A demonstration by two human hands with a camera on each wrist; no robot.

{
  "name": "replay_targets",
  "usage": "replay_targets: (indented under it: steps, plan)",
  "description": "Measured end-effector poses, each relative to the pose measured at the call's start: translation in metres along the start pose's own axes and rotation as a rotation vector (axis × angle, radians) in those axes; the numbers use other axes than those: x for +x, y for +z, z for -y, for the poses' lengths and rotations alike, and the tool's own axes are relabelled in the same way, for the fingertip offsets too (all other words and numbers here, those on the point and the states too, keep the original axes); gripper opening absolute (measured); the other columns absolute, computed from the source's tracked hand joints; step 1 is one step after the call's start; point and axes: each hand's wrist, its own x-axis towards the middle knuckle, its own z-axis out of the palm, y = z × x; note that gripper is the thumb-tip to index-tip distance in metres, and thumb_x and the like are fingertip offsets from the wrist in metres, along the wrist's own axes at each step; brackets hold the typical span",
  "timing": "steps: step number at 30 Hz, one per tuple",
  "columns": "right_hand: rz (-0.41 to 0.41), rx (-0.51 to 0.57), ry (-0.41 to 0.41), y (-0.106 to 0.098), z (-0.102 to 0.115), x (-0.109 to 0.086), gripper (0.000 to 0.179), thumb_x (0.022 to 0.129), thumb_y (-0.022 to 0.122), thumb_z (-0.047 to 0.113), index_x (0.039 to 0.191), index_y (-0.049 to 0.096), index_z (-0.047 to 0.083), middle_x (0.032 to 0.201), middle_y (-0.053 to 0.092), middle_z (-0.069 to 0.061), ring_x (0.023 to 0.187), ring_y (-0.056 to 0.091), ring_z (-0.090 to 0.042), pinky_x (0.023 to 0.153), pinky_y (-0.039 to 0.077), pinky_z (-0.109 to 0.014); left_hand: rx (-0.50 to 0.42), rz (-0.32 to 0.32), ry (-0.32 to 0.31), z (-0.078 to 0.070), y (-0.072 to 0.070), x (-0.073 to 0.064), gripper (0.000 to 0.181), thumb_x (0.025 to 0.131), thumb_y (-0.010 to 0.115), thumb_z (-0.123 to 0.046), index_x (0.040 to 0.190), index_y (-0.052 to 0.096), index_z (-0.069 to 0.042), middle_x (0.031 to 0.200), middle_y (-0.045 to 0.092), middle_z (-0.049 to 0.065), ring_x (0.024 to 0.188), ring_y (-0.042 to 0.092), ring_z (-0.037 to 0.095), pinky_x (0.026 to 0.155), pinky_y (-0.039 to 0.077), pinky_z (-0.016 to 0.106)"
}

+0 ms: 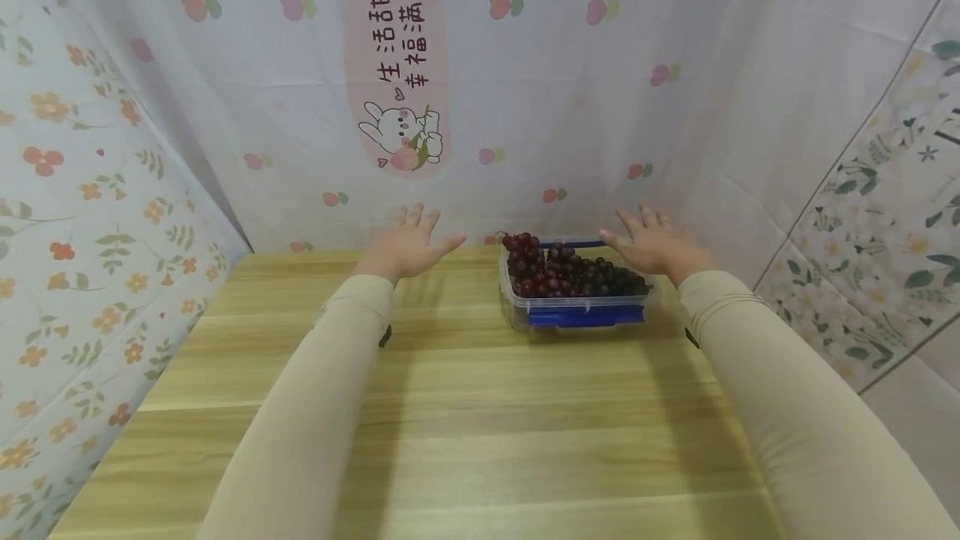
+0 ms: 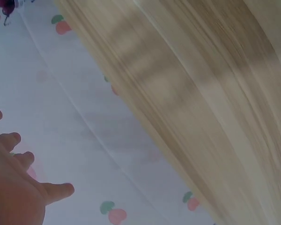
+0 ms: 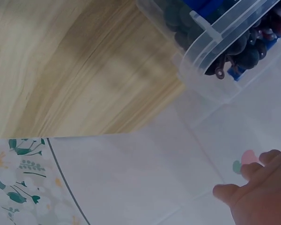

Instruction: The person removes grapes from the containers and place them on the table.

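A clear plastic container [image 1: 517, 307] with blue clips stands at the table's far edge, filled with dark red and blackish grapes [image 1: 558, 273]. My left hand [image 1: 408, 248] is held out to the left of it, fingers spread, with nothing in its grasp. My right hand [image 1: 656, 247] reaches out by the container's right end, fingers also spread and holding nothing; whether it touches the rim cannot be told from the head view. In the right wrist view, the right hand [image 3: 264, 192] appears apart from the container [image 3: 210, 51]. The left wrist view shows the left hand [image 2: 18, 183] with straight fingers.
The wooden table [image 1: 465, 423] spreads out beneath both arms. Behind it hangs a white curtain [image 1: 525, 107] with peach prints and a rabbit drawing. Floral cloths flank the table, one on the left [image 1: 82, 215] and one on the right [image 1: 885, 248].
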Motion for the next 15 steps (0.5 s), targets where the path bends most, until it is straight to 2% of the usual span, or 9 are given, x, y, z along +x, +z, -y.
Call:
replay_targets:
  steps: [5, 9, 15]
  plan:
    - [0.033, 0.012, -0.059, 0.003, 0.003, 0.001, 0.090, 0.108, 0.022, 0.072, 0.172, -0.002, 0.013, 0.174, -0.012, -0.034, 0.159, -0.009, -0.062, 0.121, -0.002, -0.084, 0.019, -0.003, 0.043, -0.014, 0.007, 0.006, 0.104, 0.094, 0.018, -0.092, 0.173, 0.016, -0.024, 0.181, 0.006, 0.012, 0.168, 0.005, 0.039, 0.133, 0.009, 0.067]
    - [0.073, 0.003, -0.117, 0.002, 0.007, 0.001, 0.091, 0.109, 0.025, 0.071, 0.172, 0.001, 0.011, 0.174, -0.003, -0.036, 0.160, 0.000, -0.060, 0.124, 0.008, -0.080, 0.021, -0.004, 0.075, -0.026, 0.013, 0.014, 0.100, 0.098, 0.018, -0.089, 0.173, 0.015, -0.023, 0.181, 0.008, 0.012, 0.168, 0.009, 0.038, 0.134, 0.012, 0.061]
    - [0.152, 0.011, -0.157, 0.006, 0.015, -0.002, 0.092, 0.108, 0.036, 0.070, 0.173, 0.005, 0.012, 0.176, 0.009, -0.031, 0.160, 0.015, -0.057, 0.126, 0.019, -0.075, 0.009, 0.021, 0.109, -0.045, 0.022, 0.027, 0.086, 0.108, 0.009, -0.072, 0.172, 0.018, -0.016, 0.179, 0.019, 0.012, 0.166, 0.021, 0.035, 0.135, 0.020, 0.052]
